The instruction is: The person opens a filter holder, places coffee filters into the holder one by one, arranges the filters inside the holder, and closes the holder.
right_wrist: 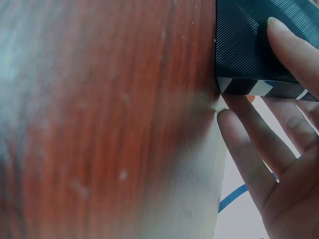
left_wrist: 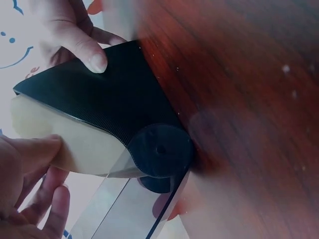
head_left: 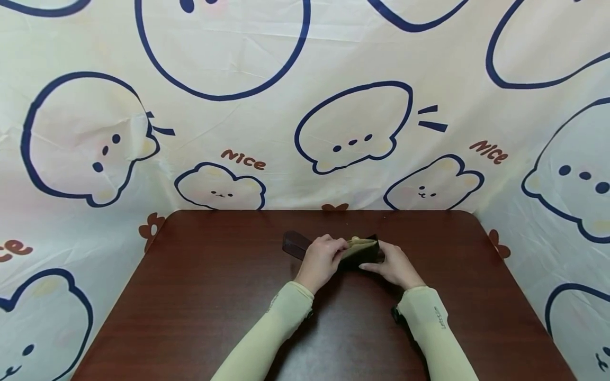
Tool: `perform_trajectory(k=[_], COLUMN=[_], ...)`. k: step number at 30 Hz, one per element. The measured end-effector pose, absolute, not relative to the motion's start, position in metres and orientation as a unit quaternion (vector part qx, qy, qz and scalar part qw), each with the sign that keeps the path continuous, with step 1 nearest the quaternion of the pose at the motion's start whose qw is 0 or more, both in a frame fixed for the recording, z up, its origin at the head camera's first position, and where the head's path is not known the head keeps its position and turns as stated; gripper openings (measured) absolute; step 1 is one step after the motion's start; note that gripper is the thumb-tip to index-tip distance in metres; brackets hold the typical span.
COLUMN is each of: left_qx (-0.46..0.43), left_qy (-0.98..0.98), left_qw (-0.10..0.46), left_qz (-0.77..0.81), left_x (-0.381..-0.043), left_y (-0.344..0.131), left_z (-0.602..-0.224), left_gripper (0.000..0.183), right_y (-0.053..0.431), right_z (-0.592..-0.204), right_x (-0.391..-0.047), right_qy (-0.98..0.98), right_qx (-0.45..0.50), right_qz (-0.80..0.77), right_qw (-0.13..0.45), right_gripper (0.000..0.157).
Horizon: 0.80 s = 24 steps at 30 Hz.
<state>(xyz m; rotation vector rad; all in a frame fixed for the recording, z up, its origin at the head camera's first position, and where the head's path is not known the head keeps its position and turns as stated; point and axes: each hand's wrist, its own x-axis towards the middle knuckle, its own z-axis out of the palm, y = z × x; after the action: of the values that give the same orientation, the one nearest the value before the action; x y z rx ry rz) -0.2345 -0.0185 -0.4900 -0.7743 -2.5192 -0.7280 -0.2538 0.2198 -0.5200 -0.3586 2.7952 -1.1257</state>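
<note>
A dark ribbed box (left_wrist: 92,97) with a round hinge (left_wrist: 160,149) stands on the table, its clear flap (left_wrist: 117,211) swung out to the left. Along its open side shows a beige sheet-like piece (left_wrist: 92,154), whose exact kind I cannot tell. My left hand (head_left: 323,258) pinches this piece at its edge, thumb on the near face. From the right, my right hand (head_left: 396,265) grips the box, with the thumb on its ribbed face and other fingers beyond it. In the right wrist view, a black-and-white striped edge runs along the box (right_wrist: 254,45).
The brown wooden table (head_left: 200,296) has its far edge just behind the box. A pale cloth (head_left: 267,127) with cartoon drawings hangs behind and at both sides. Light green sleeves (head_left: 274,323) cover both forearms.
</note>
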Motion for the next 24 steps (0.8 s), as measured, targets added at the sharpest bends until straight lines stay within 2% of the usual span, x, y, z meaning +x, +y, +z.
perform_trajectory(k=[24], left_qx=[-0.271], left_qy=[-0.918], left_qw=[0.233], left_qz=[-0.172], left_x=[-0.2353], left_y=[-0.012], left_z=[-0.4985], left_gripper=[0.006], right_y=[0.2166], right_z=[-0.5172], right_x=[-0.254], right_qy=[0.917], right_qx=[-0.109], right_qz=[-0.38], right_qw=[0.06], right_gripper=[0.049])
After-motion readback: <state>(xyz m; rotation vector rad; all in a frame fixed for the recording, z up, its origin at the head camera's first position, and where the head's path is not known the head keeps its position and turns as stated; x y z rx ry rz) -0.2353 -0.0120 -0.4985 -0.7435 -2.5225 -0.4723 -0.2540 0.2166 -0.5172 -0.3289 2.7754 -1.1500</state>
